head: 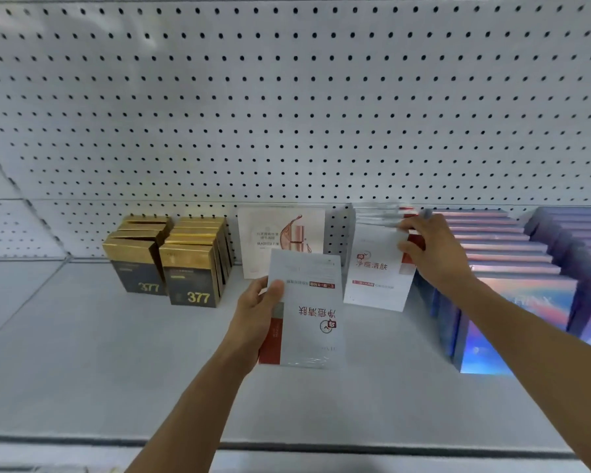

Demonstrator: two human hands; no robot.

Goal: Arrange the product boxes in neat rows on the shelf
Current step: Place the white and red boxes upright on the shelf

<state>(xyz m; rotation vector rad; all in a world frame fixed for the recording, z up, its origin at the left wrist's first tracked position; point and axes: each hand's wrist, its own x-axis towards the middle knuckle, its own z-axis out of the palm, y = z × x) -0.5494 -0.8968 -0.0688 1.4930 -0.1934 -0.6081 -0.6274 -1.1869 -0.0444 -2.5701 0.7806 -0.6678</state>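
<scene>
My left hand (258, 310) is nearest to me, closed around a flat white box (306, 312) with a red side strip. My thumb lies across its front near the top left corner and my fingers wrap behind it. I hold it upright, lifted off the shelf (99, 353), with its printed characters upside down.

Further in and to the right, my right hand (430, 249) grips the top right corner of a second white box (379, 271) of the same kind. This one stands at the front of a short row of matching boxes, tilted a little, with its lower edge on the shelf. My fingers are curled over the upper edges of that row, which look blurred.

Just right of that row stand blue boxes (505, 285) in a long, tight file running back, and a darker file stands beyond them at the edge of view.

To the left, behind the box I hold, a pale box with a rose-gold picture (280, 238) stands against the back. Further left are two rows of black and gold boxes (171, 257), marked 377 on the front.

Behind everything is a white pegboard wall (287, 97).
</scene>
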